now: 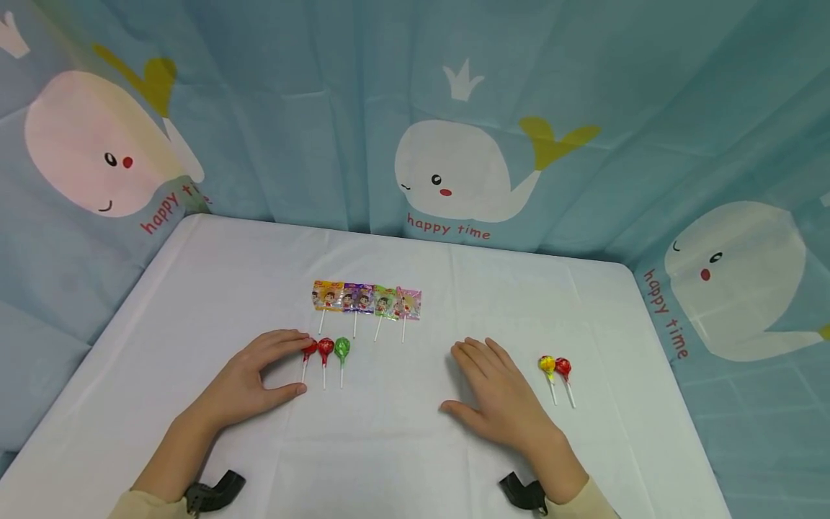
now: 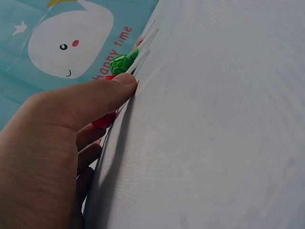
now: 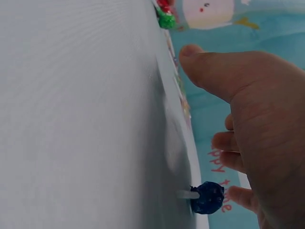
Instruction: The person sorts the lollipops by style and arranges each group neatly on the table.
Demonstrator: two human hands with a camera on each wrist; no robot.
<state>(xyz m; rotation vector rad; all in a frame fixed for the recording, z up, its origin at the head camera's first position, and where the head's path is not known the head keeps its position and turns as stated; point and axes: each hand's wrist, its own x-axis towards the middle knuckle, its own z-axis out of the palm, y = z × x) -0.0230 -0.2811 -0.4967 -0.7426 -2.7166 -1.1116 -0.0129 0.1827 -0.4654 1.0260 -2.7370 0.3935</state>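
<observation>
Head view: left hand (image 1: 249, 371), fingers at outer red lollipop (image 1: 311, 349), grip unclear; right hand (image 1: 499, 396), fingers outstretched, ungripping. Light nudges probably best, sparing the neighbouring lollipop (image 1: 326, 347).

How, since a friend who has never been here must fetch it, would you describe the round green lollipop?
On the white table, find the row of flat wrapped lollipops. On its near side lie three round ones, the left hand at their left end. The round green lollipop is at the right end, its head green while its two neighbours are red.
</observation>
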